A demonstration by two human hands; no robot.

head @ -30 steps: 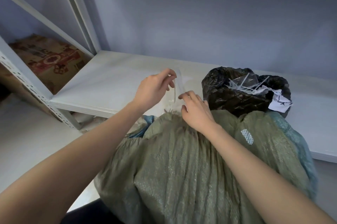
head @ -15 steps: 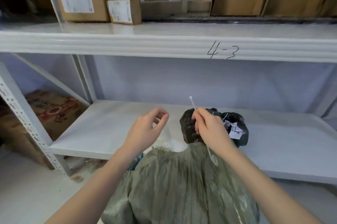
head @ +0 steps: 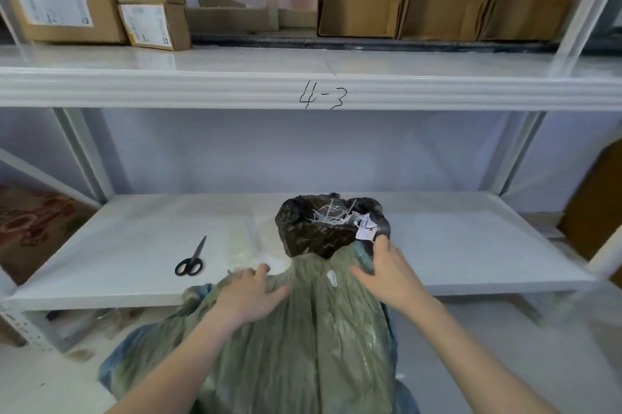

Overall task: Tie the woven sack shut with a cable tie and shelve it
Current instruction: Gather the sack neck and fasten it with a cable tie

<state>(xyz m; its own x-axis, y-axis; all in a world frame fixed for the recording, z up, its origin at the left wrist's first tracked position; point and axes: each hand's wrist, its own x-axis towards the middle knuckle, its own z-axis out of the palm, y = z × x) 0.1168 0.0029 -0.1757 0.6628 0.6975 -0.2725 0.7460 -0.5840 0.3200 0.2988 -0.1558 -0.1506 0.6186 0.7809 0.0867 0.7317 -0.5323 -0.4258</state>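
A green woven sack (head: 303, 346) stands on the floor in front of the lower white shelf (head: 134, 245), its bunched top leaning against the shelf edge. My left hand (head: 249, 295) lies flat on the sack's upper left side with its fingers spread. My right hand (head: 387, 272) rests on the sack's upper right side near its neck, fingers extended. A black plastic bag (head: 316, 235) holding white cable ties (head: 331, 216) and a paper slip sits on the shelf just behind the sack's top. No tie is visible in either hand.
Black-handled scissors (head: 192, 260) lie on the lower shelf to the left. The shelf above, marked "4-3" (head: 323, 98), carries cardboard boxes (head: 64, 4). A printed carton (head: 30, 228) stands at the far left. White shelf uprights (head: 87, 157) frame the bay.
My right hand no longer holds the cable tie it was pinching. Both hands dropped onto the sack's top. The view rose to show the upper shelf and the scissors.
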